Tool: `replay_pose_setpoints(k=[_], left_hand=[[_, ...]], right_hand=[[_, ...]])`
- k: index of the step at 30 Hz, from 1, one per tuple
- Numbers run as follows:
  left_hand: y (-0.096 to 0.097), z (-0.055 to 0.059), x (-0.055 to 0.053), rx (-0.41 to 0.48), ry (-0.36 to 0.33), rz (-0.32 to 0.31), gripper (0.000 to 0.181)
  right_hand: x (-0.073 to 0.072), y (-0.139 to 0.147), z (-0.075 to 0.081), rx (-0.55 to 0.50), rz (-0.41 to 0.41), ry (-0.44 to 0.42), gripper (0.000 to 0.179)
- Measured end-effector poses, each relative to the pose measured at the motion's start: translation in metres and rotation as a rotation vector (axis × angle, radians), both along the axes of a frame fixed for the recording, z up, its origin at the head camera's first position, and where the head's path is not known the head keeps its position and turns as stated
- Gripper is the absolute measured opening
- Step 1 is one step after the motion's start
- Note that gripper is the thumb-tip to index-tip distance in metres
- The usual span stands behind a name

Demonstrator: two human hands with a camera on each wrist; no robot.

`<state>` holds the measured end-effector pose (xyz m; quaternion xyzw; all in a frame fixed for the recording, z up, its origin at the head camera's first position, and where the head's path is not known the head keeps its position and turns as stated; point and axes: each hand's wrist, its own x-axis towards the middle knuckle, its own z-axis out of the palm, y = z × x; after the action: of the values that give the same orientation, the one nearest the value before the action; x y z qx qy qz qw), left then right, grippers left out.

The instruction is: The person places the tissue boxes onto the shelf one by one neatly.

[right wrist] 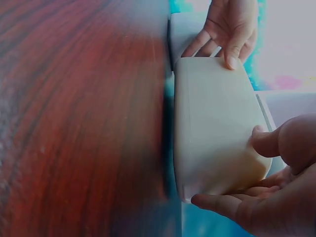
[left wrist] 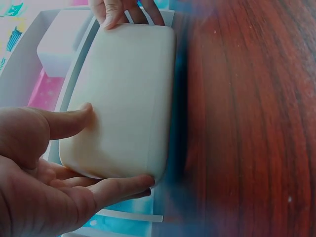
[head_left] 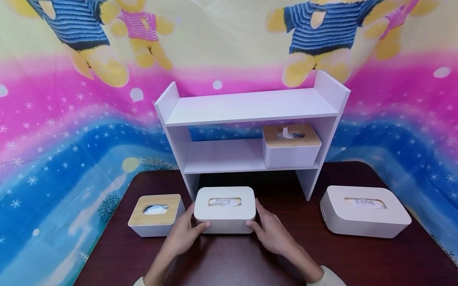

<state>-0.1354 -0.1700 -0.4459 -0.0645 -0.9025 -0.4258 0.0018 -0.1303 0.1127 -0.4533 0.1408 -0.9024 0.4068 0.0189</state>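
A cream tissue box (head_left: pixel 226 214) with an oval slot in its lid is held between both hands, in front of the white shelf. My left hand (head_left: pixel 184 232) grips its left end, thumb on the front face and fingers along the side. At the opposite end my right hand (head_left: pixel 273 232) holds it the same way, as the right wrist view shows with the box front (right wrist: pixel 217 128) between both hands. In the left wrist view the front face (left wrist: pixel 123 98) is plain. Whether its base touches the table cannot be told.
A two-tier white shelf (head_left: pixel 250 107) stands at the back, a wood-topped tissue box (head_left: pixel 293 155) at the right of its lower tier. Another wood-topped box (head_left: pixel 154 214) sits close by my left hand. A second cream box (head_left: pixel 365 214) rests at the right of the dark table (head_left: pixel 229 262).
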Motion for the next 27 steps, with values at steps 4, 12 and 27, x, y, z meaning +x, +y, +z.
replay_pose_setpoints(k=[4, 12, 27], left_hand=[[0.001, 0.003, 0.001, 0.03, 0.026, 0.002, 0.075], [0.006, 0.011, 0.004, 0.192, 0.011, 0.021, 0.079], [0.012, 0.03, 0.012, 0.271, 0.031, 0.04, 0.075]], right_hand=[[0.0, 0.001, 0.004, -0.02, 0.001, 0.037, 0.081], [0.001, 0.004, 0.017, -0.049, -0.03, 0.036, 0.079], [0.008, 0.009, 0.034, -0.056, -0.076, 0.166, 0.071]])
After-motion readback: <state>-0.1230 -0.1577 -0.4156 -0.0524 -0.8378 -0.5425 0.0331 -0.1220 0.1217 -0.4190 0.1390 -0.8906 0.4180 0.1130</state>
